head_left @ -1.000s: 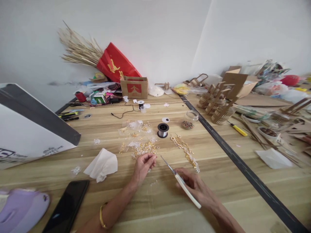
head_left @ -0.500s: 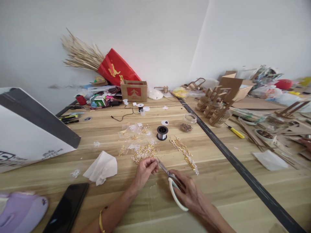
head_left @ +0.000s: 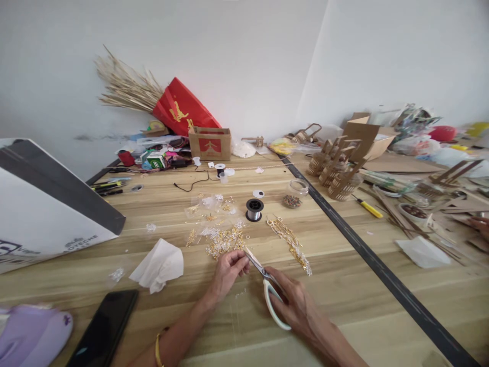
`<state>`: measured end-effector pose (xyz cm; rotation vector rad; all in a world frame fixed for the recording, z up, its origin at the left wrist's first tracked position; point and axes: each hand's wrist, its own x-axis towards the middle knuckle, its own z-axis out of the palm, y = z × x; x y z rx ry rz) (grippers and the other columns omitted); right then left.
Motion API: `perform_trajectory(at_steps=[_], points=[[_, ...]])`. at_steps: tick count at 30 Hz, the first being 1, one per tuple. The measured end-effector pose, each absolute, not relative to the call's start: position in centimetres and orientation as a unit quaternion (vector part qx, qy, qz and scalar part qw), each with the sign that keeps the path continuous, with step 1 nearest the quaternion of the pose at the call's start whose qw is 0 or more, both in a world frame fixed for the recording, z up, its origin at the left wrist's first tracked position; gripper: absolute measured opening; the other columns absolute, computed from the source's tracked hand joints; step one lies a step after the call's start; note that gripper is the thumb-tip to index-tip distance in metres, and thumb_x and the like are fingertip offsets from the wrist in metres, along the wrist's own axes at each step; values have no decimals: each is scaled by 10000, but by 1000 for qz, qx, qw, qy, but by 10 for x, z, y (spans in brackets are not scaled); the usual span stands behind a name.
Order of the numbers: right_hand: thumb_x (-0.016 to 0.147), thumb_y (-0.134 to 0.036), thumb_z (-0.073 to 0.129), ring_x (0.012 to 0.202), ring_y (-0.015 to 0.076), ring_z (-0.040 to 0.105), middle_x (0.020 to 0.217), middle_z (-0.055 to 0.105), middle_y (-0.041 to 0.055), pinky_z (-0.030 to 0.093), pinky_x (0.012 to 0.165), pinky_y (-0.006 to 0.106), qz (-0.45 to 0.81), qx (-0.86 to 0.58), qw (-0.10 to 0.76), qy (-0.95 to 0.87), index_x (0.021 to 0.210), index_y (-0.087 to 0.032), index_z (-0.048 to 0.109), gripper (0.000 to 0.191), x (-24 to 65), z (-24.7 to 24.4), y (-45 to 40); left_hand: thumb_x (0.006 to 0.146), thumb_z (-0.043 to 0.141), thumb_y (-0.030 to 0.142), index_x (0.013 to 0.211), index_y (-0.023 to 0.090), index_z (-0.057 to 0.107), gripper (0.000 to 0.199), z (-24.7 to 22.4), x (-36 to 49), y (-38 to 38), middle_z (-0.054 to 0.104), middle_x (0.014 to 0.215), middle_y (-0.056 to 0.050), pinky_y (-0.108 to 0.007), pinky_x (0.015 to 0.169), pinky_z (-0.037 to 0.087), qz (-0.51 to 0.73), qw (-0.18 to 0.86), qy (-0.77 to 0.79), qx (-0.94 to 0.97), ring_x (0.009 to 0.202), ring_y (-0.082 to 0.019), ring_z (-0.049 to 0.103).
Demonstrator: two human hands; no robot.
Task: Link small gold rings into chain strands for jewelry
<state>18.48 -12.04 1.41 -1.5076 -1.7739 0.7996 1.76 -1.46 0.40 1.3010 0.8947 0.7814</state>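
My left hand (head_left: 228,270) is closed in a pinch just in front of the bead pile; what its fingertips hold is too fine to make out. Below it, a faint clear thread with a few tiny beads (head_left: 240,293) lies over the wood. My right hand (head_left: 296,300) grips scissors (head_left: 275,307) with pale handles, fingers through the loops. The parted blades reach the left fingertips. Gold and clear beads (head_left: 225,241) are heaped beyond the left hand. Gold-and-clear beaded strands (head_left: 291,244) lie to the right, and a black spool of fine line (head_left: 254,209) stands behind.
A phone (head_left: 103,329), a crumpled tissue (head_left: 158,265) and a white box (head_left: 49,204) are on the left. A glass jar (head_left: 298,187) stands near the dark table strip (head_left: 367,260). Small woven baskets (head_left: 344,183) and a yellow-handled tool (head_left: 370,208) are beyond it. Another person's hand (head_left: 480,224) shows far right.
The scissor blades have parted a little more at the left fingertips, and the handles have shifted slightly left. My left hand keeps its pinch in nearly the same place.
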Motion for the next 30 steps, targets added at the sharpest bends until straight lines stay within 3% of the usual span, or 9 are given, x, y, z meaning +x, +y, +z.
perform_trajectory(at_steps=[12, 30], points=[[850, -173, 468, 784, 157, 613, 939, 655, 74, 470, 707, 229, 329, -564, 347, -673, 1222, -188, 499, 373, 184, 19, -121, 679, 638, 404, 622, 123, 586, 291, 7, 19, -15, 578, 554, -10, -203, 484, 380, 331, 645, 397, 562, 496, -95, 501], [852, -166, 446, 761, 159, 623, 926, 670, 80, 483, 692, 220, 312, -558, 354, -683, 1229, -182, 502, 381, 183, 9, -127, 677, 631, 392, 592, 127, 569, 285, 4, 19, -17, 567, 539, -5, -216, 501, 413, 309, 652, 394, 569, 486, -97, 502]])
